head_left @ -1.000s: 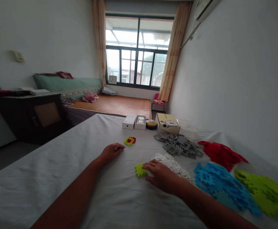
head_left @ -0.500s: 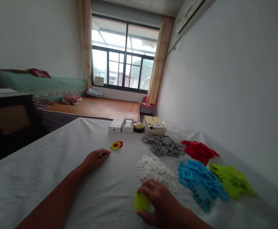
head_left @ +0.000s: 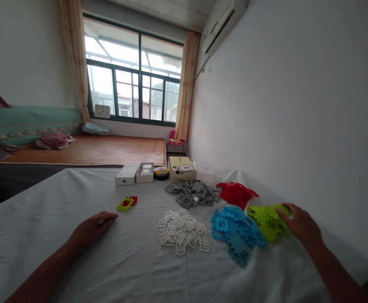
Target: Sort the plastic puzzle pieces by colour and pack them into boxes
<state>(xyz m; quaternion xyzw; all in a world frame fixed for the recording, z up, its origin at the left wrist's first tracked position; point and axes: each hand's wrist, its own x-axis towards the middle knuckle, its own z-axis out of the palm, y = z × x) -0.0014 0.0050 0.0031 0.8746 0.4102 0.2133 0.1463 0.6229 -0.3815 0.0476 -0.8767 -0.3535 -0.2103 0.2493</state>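
At the far right of the cloth, my right hand [head_left: 302,225] pinches a yellow-green interlocking tile [head_left: 285,208] over the edge of the yellow-green tile pile [head_left: 268,221]. Whether that tile is clear of the pile, I cannot tell. My left hand [head_left: 94,227] rests on the cloth at the left, fingers loosely stretched out and holding nothing. Just beyond its fingertips lies a small yellow-green frame piece [head_left: 125,204] joined or overlapping with a red piece [head_left: 134,200].
Blue tiles [head_left: 236,227], white lattice pieces [head_left: 182,231], grey tiles [head_left: 193,193] and red tiles [head_left: 236,193] form separate piles on the cloth [head_left: 124,261]. Behind them stand white boxes [head_left: 127,174], a round tin [head_left: 161,173] and a yellow carton [head_left: 182,168]. A wall rises at the right.
My right hand has moved from in front of the white pieces, where it held a yellow-green tile, rightward to the yellow-green pile. The view has turned right; my left hand stays resting.
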